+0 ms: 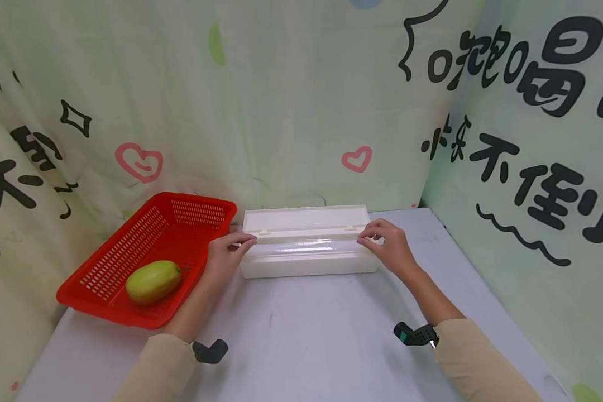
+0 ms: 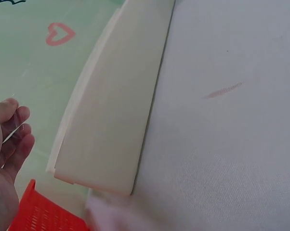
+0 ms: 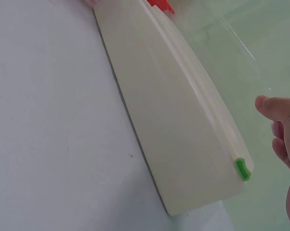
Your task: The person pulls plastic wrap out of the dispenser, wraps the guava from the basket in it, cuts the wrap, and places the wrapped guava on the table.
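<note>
A white cling film dispenser box (image 1: 309, 267) lies lengthwise on the table with its lid (image 1: 306, 216) tipped back. Clear cling film (image 1: 306, 247) shines across its opening. At the box's left end, my left hand (image 1: 225, 254) pinches the film's edge; in the left wrist view, a bit of clear film shows between that hand's (image 2: 3, 187) fingers. My right hand (image 1: 391, 247) pinches the film at the right end. A thin, shiny film edge runs toward the right hand's (image 3: 288, 126) thumb in the right wrist view. A green slider (image 3: 242, 169) sits on the box's end there.
Left of the box, a red plastic basket (image 1: 105, 245) stands close behind the left forearm. Inside it lies a yellow-green oval fruit (image 1: 153, 282). The table (image 1: 301, 346) has a pale cover, and printed curtains (image 1: 291, 111) hang behind and at both sides.
</note>
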`<action>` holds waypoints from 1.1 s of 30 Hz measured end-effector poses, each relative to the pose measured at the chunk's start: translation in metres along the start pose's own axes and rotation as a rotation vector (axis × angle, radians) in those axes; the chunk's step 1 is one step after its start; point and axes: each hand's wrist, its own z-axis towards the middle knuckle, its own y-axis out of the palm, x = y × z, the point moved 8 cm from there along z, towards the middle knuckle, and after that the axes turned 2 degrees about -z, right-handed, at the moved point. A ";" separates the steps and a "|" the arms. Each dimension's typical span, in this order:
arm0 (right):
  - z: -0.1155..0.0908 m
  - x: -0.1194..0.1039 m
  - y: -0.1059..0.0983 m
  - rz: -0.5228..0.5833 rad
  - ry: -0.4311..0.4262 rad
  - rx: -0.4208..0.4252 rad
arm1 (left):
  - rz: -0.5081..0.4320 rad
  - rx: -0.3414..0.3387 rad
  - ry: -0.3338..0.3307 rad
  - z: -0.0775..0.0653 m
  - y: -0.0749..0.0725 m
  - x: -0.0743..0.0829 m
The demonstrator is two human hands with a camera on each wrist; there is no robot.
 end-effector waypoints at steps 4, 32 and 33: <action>0.000 0.001 -0.002 0.023 -0.012 0.038 | -0.011 -0.006 -0.003 0.000 -0.001 0.001; 0.001 -0.011 -0.006 0.051 -0.067 0.106 | -0.052 -0.002 -0.011 -0.002 -0.008 0.006; 0.001 -0.011 -0.007 0.055 -0.066 0.109 | -0.053 -0.003 -0.007 -0.002 -0.008 0.006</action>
